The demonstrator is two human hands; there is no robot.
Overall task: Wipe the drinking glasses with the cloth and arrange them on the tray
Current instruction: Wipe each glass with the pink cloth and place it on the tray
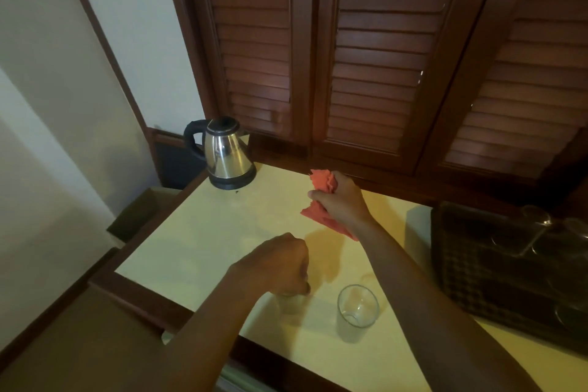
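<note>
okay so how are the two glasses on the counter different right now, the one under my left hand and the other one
The left glass is gripped from above by the left hand, which covers its rim; the right glass stands free, its open rim in full view. The left glass is mostly hidden; the right glass shows whole. The right glass sits nearer the woven tray. Both are clear tumblers, upright on the counter, not yet on the tray.

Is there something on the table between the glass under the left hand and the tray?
Yes. The second glass stands on the table between the glass gripped by the left hand and the dark woven tray at the right.
</note>
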